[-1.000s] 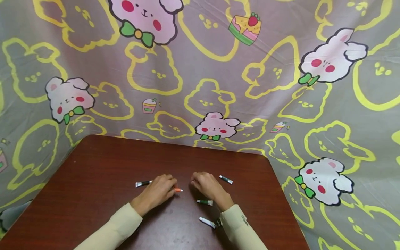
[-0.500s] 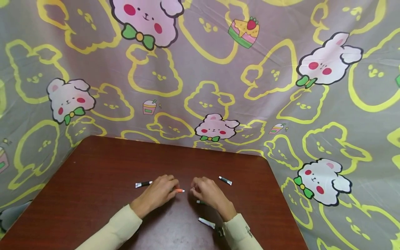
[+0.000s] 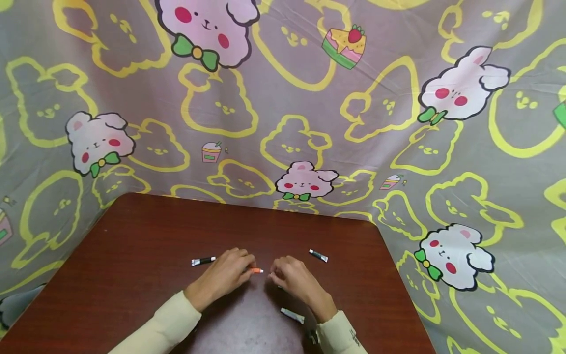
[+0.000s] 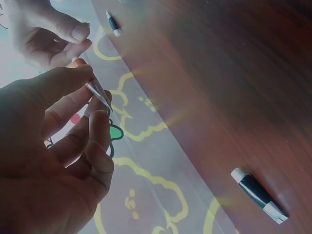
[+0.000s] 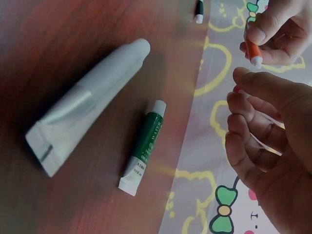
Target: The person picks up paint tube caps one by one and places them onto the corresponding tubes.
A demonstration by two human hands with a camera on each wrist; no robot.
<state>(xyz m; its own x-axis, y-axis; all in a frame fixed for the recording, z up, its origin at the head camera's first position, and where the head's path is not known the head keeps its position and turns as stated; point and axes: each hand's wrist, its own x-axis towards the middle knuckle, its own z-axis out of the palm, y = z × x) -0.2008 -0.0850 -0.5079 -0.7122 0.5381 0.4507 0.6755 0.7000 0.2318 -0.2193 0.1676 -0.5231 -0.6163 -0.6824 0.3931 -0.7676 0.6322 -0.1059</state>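
My left hand (image 3: 226,273) pinches a small orange paint tube (image 3: 257,271) between thumb and fingers, its white cap pointing toward my right hand (image 3: 294,279). The tube's silver crimped end (image 4: 100,95) shows in the left wrist view. Loosely bent, the right fingers (image 5: 239,124) hold nothing, and their tips are just short of the orange tube's cap. A green paint tube (image 5: 145,146) lies below the right hand, mostly hidden by it in the head view. Nearer the body is a larger whitish tube (image 3: 292,315).
Left of the left hand lies a black paint tube (image 3: 203,261). A dark paint tube (image 3: 318,255) lies beyond the right hand. The brown table (image 3: 146,231) is bordered by a patterned cloth (image 3: 247,113) at the back and sides.
My right hand has come slightly nearer the body, covering the green tube in the head view. The left hand has shifted a little right with the orange tube.
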